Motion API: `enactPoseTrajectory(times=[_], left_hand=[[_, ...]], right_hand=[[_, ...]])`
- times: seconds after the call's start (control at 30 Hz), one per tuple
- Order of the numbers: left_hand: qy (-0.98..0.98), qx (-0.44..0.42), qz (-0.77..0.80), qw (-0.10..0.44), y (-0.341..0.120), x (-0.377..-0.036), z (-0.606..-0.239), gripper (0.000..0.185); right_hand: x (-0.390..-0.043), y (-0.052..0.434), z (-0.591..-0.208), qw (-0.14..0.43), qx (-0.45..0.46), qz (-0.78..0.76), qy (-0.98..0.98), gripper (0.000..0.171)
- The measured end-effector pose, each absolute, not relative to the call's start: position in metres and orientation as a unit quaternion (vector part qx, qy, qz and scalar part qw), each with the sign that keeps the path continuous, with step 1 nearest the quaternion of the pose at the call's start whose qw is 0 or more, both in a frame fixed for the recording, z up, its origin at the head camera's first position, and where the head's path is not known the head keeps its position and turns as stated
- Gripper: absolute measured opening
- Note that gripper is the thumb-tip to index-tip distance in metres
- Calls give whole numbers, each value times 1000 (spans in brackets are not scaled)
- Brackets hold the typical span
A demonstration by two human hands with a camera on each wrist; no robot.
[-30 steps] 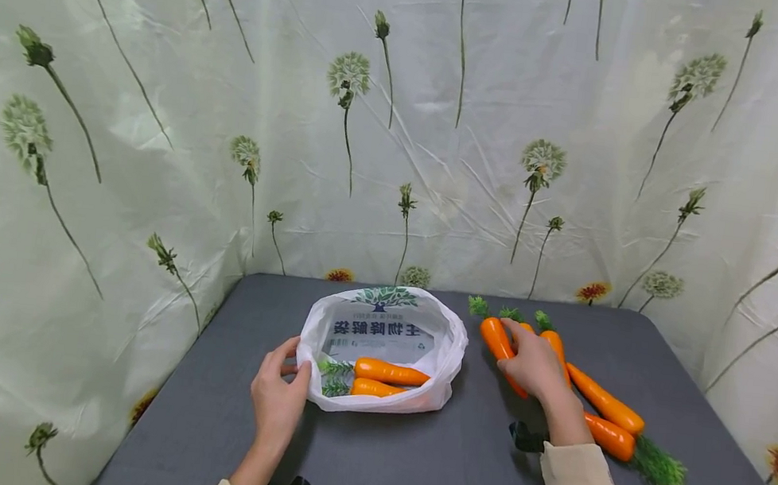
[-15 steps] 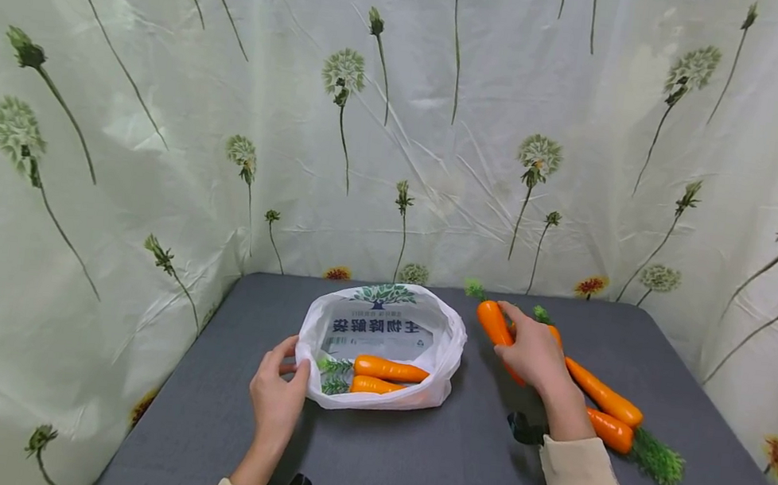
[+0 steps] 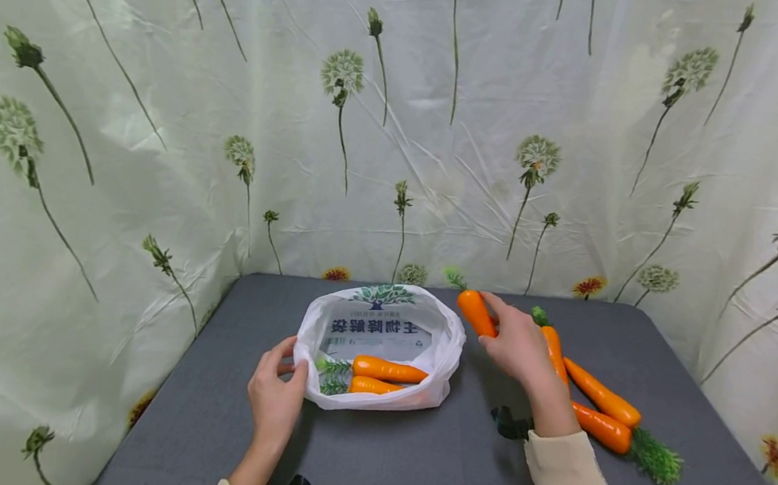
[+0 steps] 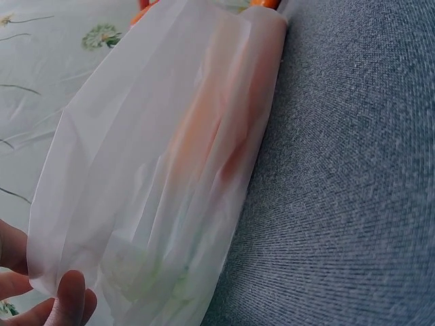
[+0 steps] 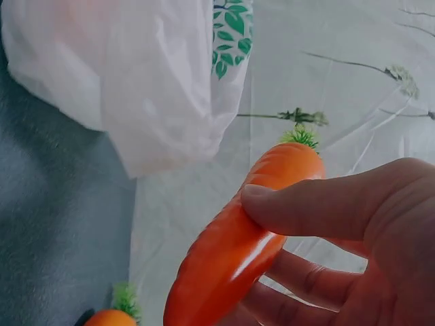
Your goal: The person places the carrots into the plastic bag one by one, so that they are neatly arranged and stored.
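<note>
I'm carrying a carrot [image 3: 476, 312] clamped in my right hand [image 3: 519, 347] toward the bag [image 3: 444, 353]; left hand [image 3: 275, 401] is pinching its rim; next, lowering it in.

Lighting is bright, soft and pretty even, with only faint shadows under the white plastic bag [image 3: 377, 349] on the grey table [image 3: 406, 468]. Head view bends noticeably toward the edges, fisheye style. In the right wrist view a small glare streak sits on the shiny orange toy carrot [image 5: 238, 251], and the bag beside it looks soft and blown out.
</note>
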State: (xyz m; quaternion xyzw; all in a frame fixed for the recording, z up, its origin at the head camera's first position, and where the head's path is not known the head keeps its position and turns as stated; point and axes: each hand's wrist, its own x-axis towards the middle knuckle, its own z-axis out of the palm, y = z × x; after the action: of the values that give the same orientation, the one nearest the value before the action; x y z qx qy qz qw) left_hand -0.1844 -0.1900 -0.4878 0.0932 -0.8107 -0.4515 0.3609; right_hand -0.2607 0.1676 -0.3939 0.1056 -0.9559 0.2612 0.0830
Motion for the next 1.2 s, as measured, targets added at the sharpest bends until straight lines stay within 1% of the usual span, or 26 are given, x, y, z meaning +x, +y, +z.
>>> enactPoseTrajectory(times=[0.43, 0.6, 0.87, 1.2], left_hand=[[-809, 92, -456, 360, -191, -185, -488, 37], [-808, 94, -454, 362, -191, -185, -488, 37], [-808, 91, -457, 361, -192, -184, -486, 38], [-808, 93, -459, 358, -192, -184, -485, 37]], right_hand=[[-261, 141, -379, 102, 133, 239, -956, 69], [-261, 129, -375, 96, 152, 239, -954, 67], [-262, 106, -370, 91, 159, 246, -952, 66], [-266, 83, -380, 76, 192, 261, -943, 66]])
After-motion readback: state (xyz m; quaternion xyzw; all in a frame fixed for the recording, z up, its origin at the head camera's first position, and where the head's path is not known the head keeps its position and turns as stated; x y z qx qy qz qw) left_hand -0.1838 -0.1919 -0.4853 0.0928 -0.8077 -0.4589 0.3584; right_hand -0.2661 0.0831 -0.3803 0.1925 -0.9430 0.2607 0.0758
